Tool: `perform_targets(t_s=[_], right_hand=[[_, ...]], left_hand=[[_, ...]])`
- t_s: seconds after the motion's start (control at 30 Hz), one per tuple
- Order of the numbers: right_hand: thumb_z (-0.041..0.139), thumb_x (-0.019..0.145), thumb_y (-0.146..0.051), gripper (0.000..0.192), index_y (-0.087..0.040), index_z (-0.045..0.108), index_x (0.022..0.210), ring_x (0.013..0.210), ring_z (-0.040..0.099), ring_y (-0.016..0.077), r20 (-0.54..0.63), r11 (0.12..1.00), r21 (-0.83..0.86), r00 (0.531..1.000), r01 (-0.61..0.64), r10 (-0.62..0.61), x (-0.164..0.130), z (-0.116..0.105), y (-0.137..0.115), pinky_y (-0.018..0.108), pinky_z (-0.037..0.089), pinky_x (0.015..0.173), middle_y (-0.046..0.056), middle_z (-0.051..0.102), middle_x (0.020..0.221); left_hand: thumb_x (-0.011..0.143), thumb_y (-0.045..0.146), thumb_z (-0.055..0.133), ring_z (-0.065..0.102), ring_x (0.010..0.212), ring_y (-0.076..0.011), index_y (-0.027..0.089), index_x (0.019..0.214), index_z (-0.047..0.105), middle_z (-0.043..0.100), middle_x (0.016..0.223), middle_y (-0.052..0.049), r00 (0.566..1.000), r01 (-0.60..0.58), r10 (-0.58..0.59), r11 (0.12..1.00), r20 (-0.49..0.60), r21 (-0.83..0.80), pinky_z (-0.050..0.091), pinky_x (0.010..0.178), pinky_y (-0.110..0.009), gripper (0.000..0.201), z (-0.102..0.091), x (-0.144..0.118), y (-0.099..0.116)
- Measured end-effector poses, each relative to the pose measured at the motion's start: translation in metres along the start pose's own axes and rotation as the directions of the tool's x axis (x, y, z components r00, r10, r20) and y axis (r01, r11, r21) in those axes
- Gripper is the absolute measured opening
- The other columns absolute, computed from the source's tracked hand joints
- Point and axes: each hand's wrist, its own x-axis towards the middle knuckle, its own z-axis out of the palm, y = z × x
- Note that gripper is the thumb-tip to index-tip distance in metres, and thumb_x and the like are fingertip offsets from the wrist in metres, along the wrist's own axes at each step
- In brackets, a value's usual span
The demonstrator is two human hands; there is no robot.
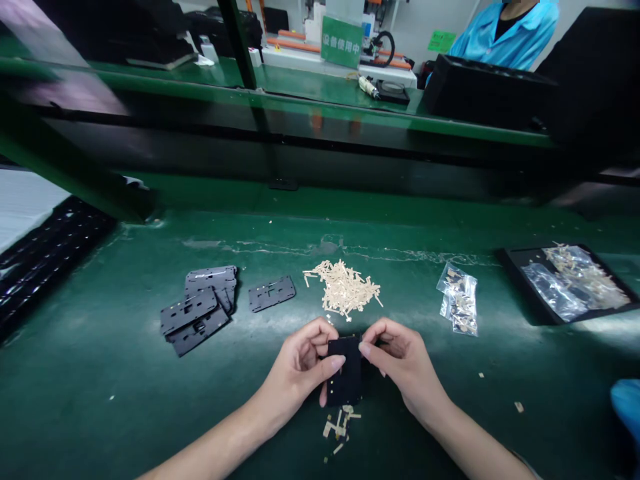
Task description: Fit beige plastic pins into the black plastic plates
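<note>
Two hands low over the green table (pixel 125 373), both pinching one small black plate (pixel 345 373): left hand (pixel 300 367) closed on its left edge, right hand (pixel 400 360) nipping its top right corner. Just beyond, heap of tan strips (pixel 345 287); few scraps (pixel 340 423) beneath. Stacked black plates (pixel 200 310) lying left; clear bags (pixel 459 298) right.
</note>
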Motion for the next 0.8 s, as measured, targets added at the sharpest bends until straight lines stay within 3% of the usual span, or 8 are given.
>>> perform_targets(t_s=[0.17,0.4,0.8], right_hand=[[0.059,0.082,-0.031,0.015,-0.018,0.059,0.074,0.056,0.043,0.0081,0.036,0.997,0.072,0.999,-0.016,0.013,0.0009,-0.0028,-0.0001,0.019,0.030,0.046,-0.003,0.051,0.062],[0.067,0.075,-0.029,0.014,-0.017,0.059,0.073,0.056,0.042,0.0073,0.091,0.984,0.171,0.995,-0.046,0.031,0.0034,-0.0034,-0.0031,0.018,0.029,0.045,-0.003,0.051,0.062],[0.067,0.074,-0.031,0.018,-0.016,0.058,0.069,0.054,0.041,0.0083,0.086,0.993,0.106,0.996,-0.045,0.036,0.0031,-0.0049,-0.0025,0.019,0.027,0.043,-0.002,0.050,0.062]], left_hand=[[0.078,0.021,0.063,0.052,0.047,-0.0054,0.015,0.078,0.045,0.057,0.064,0.001,1.000,0.005,-0.004,0.999,0.015,-0.054,0.044,0.034,-0.009,0.019,0.0003,0.0015,0.0006],[0.078,0.021,0.063,0.051,0.047,-0.0050,0.016,0.079,0.046,0.056,0.064,0.002,1.000,0.002,0.000,0.998,0.030,-0.062,0.043,0.035,-0.009,0.018,-0.0017,0.0015,-0.0014],[0.077,0.024,0.063,0.050,0.047,-0.0054,0.016,0.079,0.046,0.054,0.064,0.002,0.999,0.019,-0.018,0.999,0.037,-0.029,0.042,0.035,-0.009,0.019,-0.0002,0.0010,0.0021]])
